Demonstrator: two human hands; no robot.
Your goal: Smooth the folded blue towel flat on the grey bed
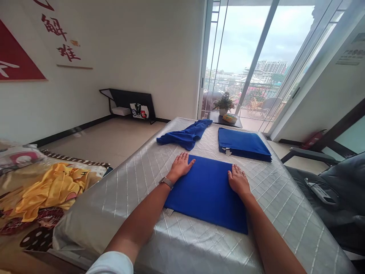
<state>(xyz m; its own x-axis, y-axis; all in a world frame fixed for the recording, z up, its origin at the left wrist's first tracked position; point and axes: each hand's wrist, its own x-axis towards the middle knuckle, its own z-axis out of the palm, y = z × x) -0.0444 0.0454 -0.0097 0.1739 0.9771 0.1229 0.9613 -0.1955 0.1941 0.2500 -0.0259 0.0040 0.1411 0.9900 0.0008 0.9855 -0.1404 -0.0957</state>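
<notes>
A folded blue cloth [208, 192] lies flat on the silver quilted table [137, 182] in front of me. My left hand [180, 166] rests flat on its far left corner, fingers spread and open. On the cloth's far right edge lies my right hand [238, 180], palm down and open. Farther back, a stack of folded blue cloths [243, 144] sits on the right. An unfolded, crumpled blue cloth [186, 135] lies to the left of the stack.
A pile of yellow and patterned fabric [48, 190] lies to the left below the table edge. A dark chair [336, 190] stands at the right. Behind the table are a small stand with a potted plant [224, 102] and glass balcony doors [256, 57].
</notes>
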